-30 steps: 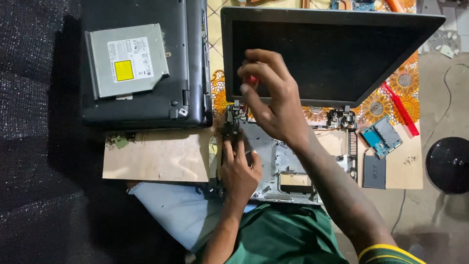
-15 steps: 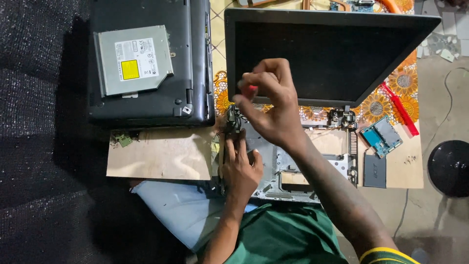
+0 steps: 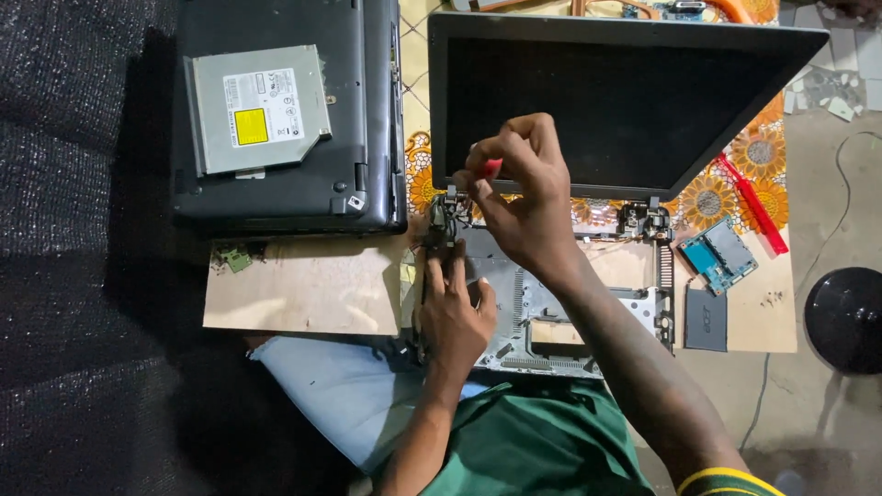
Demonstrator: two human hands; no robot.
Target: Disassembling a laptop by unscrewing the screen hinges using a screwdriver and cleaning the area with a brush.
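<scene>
A stripped laptop base [image 3: 570, 321] lies on a wooden board [image 3: 303, 289], its dark screen [image 3: 616, 101] standing open behind it. My right hand [image 3: 519, 188] is closed around a red-handled screwdriver [image 3: 491, 167], held upright over the left hinge [image 3: 446, 216]. My left hand [image 3: 450, 312] rests on the base just below that hinge, fingers pressing on the frame near it. The screwdriver's tip is hidden by my fingers. The right hinge [image 3: 648, 220] stands bare.
A second black laptop [image 3: 294, 174] lies upside down at the upper left with a silver optical drive [image 3: 257, 108] on it. A blue circuit part [image 3: 721, 253], a red tool [image 3: 753, 202] and a dark square part [image 3: 706, 320] lie at the right. A black round object [image 3: 845, 317] sits on the floor.
The view has shifted slightly. My right hand stays at the left hinge with the screwdriver, its wrist turned a little; my left hand holds its place on the base.
</scene>
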